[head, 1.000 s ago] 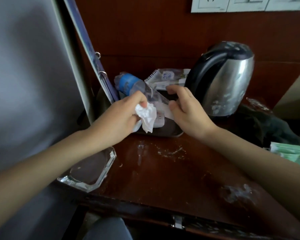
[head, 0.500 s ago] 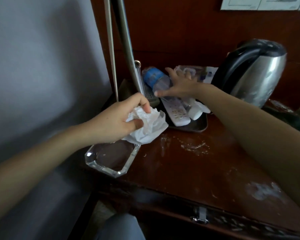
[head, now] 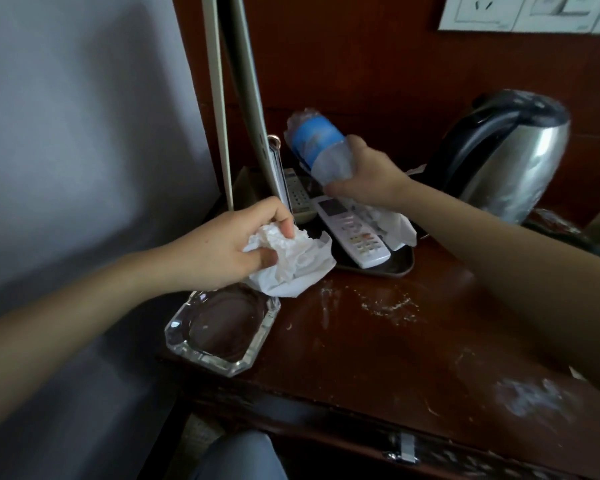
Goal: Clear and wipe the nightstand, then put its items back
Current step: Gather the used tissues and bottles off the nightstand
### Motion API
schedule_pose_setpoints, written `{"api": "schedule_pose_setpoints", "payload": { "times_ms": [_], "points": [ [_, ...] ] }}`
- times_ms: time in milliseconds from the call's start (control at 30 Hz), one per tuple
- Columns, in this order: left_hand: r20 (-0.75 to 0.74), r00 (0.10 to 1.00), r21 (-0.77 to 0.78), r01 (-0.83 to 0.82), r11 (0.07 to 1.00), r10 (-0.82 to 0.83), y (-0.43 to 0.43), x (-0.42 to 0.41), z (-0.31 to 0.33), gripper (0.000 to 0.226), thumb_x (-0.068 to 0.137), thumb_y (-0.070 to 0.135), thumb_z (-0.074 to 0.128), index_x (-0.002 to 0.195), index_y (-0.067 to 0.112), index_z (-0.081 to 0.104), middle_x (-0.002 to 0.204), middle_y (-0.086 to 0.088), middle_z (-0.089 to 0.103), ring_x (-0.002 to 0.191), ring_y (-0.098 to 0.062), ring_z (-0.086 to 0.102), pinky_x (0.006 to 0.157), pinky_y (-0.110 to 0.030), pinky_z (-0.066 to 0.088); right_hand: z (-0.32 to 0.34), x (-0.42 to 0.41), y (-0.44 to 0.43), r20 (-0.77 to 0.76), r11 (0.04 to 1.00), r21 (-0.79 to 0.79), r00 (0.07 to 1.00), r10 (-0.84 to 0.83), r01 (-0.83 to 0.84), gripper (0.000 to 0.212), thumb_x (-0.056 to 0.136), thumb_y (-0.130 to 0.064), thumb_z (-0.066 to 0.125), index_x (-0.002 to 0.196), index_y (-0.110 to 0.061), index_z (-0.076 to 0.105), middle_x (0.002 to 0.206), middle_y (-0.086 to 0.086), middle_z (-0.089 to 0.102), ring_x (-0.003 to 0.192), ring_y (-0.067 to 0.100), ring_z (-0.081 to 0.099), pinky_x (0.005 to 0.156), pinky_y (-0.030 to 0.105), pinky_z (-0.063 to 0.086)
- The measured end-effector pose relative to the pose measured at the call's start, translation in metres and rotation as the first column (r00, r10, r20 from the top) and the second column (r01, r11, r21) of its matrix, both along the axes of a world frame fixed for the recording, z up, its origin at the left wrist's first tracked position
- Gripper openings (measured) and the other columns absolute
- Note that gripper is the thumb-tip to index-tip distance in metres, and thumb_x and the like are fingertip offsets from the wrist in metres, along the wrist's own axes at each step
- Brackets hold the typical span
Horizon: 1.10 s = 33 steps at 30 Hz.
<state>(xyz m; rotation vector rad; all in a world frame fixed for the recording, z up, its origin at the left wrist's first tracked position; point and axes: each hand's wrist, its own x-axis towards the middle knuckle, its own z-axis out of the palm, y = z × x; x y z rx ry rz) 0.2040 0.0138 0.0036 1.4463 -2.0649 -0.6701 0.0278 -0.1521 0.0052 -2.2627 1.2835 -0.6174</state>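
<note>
My right hand (head: 368, 178) grips a clear plastic bottle (head: 317, 143) with a blue label, lifted and tilted above the dark tray (head: 395, 266) at the back of the nightstand (head: 378, 348). My left hand (head: 232, 247) is closed on a crumpled white tissue (head: 291, 268), just above the glass ashtray (head: 222, 329) at the nightstand's front left corner. On the tray lie a white remote (head: 352, 235), a second remote (head: 297, 197) partly hidden, and a white wrapper (head: 397, 225). White dust and crumbs mark the dark wood top.
A steel kettle (head: 506, 154) with a black handle stands at the back right. A binder or folder (head: 253, 116) leans upright at the back left against the wall. Wall sockets (head: 527, 12) sit above. A grey wall fills the left side.
My right hand has closed on the bottle and raised it off the tray. My left hand with the tissue has drawn back from the tray toward the ashtray.
</note>
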Motion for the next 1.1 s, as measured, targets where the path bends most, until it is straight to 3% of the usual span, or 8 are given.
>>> {"api": "schedule_pose_setpoints", "payload": {
  "times_ms": [233,400,533,667,833,900,1000,1100],
  "points": [
    [0.019,0.999,0.029,0.041,0.999,-0.042,0.0,-0.011,0.006,0.031,0.088,0.015,0.061,0.095,0.042,0.047,0.092,0.001,0.061,0.078,-0.02,0.057,0.069,-0.038,0.047,0.062,-0.036,0.034,0.213,0.994,0.051,0.974,0.08,-0.093,0.084,0.071,-0.033,0.077,0.14,-0.018,0.031,0.124,-0.001,0.053,0.109,0.014,0.056,0.096,0.033,0.048],
    [-0.06,0.981,0.071,0.19,0.979,-0.186,0.013,-0.032,0.016,0.033,0.091,0.009,0.058,0.102,0.035,0.041,0.094,0.024,0.045,0.081,0.019,0.049,0.072,-0.003,0.038,0.067,-0.081,0.077,0.312,0.972,0.141,0.94,0.136,-0.188,0.075,0.077,-0.023,0.073,0.139,-0.02,0.031,0.119,-0.009,0.057,0.103,0.0,0.06,0.088,0.017,0.05],
    [-0.187,0.951,0.125,0.272,0.954,-0.247,0.025,-0.049,0.013,0.041,0.073,0.047,0.06,0.105,0.027,0.043,0.084,0.023,0.047,0.075,0.01,0.05,0.07,-0.007,0.042,0.052,-0.125,0.105,0.373,0.987,0.108,0.925,0.07,-0.119,0.079,0.074,-0.025,0.076,0.14,-0.024,0.032,0.122,-0.008,0.058,0.105,0.004,0.062,0.089,0.023,0.05],
    [-0.232,0.924,0.144,0.341,0.929,-0.303,0.024,-0.073,-0.006,0.03,0.079,0.041,0.059,0.099,0.025,0.044,0.076,0.032,0.048,0.073,0.011,0.049,0.069,-0.006,0.042,0.038,-0.164,0.123,0.528,0.987,0.131,0.849,0.008,-0.09,0.07,0.075,-0.02,0.071,0.137,-0.021,0.039,0.117,-0.004,0.063,0.105,0.011,0.064,0.091,0.033,0.051],
    [-0.298,0.893,0.239,0.412,0.879,-0.337,0.006,-0.107,-0.007,0.035,0.077,0.049,0.048,0.105,0.029,0.046,0.087,0.035,0.051,0.089,0.011,0.052,0.079,-0.009,0.041,0.018,-0.177,0.126,0.552,0.954,0.295,0.824,-0.127,-0.051,0.103,0.061,-0.042,0.082,0.144,-0.015,0.027,0.128,0.001,0.058,0.112,0.014,0.061,0.096,0.036,0.048],
    [-0.336,0.868,0.333,0.473,0.816,-0.366,0.001,-0.119,-0.006,0.036,0.08,0.048,0.047,0.108,0.027,0.05,0.092,0.029,0.056,0.092,0.005,0.055,0.079,-0.012,0.043,0.021,-0.183,0.133,0.573,0.943,0.327,0.807,-0.141,-0.067,0.103,0.062,-0.041,0.082,0.144,-0.014,0.026,0.127,0.0,0.058,0.114,0.014,0.06,0.095,0.033,0.048],
    [-0.374,0.826,0.44,0.558,0.704,-0.421,0.009,-0.134,0.0,0.04,0.086,0.044,0.044,0.111,0.016,0.056,0.097,0.011,0.062,0.092,-0.007,0.059,0.079,-0.016,0.045,0.029,-0.202,0.155,0.636,0.934,0.347,0.754,-0.163,-0.09,0.072,0.078,-0.018,0.067,0.14,-0.013,0.031,0.119,-0.001,0.061,0.109,0.015,0.062,0.085,0.027,0.05],
    [-0.346,0.816,0.457,0.577,0.677,-0.462,0.03,-0.153,0.006,0.035,0.093,0.035,0.041,0.112,0.011,0.057,0.101,0.001,0.063,0.095,-0.012,0.06,0.082,-0.015,0.045,0.036,-0.227,0.183,0.622,0.92,0.373,0.768,-0.152,-0.12,0.086,0.071,-0.027,0.077,0.141,-0.014,0.029,0.123,0.004,0.058,0.109,0.02,0.062,0.084,0.03,0.052]
  ]
}}
